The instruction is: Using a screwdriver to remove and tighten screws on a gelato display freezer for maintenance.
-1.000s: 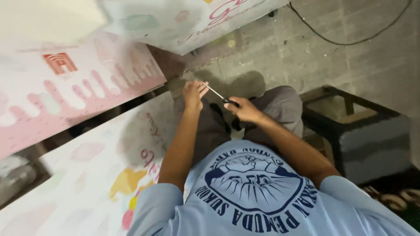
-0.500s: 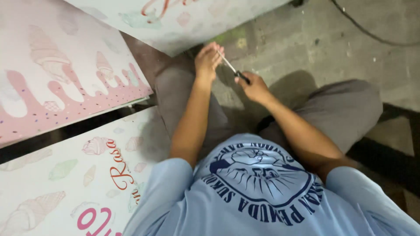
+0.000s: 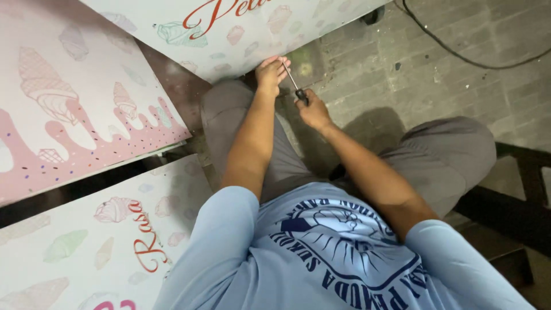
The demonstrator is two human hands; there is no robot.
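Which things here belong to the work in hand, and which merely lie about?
In hand:
- left hand
- right hand
- screwdriver
- white printed panel

Lying about:
- pink panel
- lower panel
- black cable
- dark frame

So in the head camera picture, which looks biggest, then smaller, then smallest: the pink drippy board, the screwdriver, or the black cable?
1. pink drippy board
2. black cable, long but thin
3. screwdriver

Three printed panels [image 3: 86, 115], one screwdriver [image 3: 291, 80]
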